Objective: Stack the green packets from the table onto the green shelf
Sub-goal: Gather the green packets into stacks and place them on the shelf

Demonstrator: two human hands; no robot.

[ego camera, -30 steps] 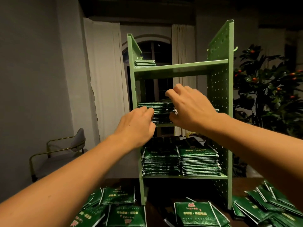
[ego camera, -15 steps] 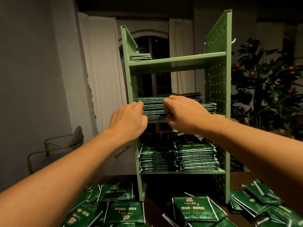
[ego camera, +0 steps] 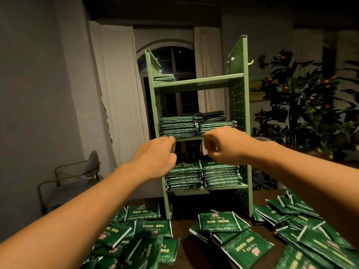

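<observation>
Your left hand (ego camera: 155, 160) and right hand (ego camera: 219, 146) hang clenched and empty before the shelf (ego camera: 238, 98), pulled back from its middle stack, which they touched a second ago. Placement looks done. Next, reach down for more packets (ego camera: 221, 222) strewn along the table's (ego camera: 186, 247) near edge.

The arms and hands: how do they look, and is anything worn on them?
Both arms are bare all along their visible length: no sleeves show. The left hand and the right hand wear no gloves, and no watch, bracelet or ring is visible. The left hand has a few small dark dots on its back.
</observation>
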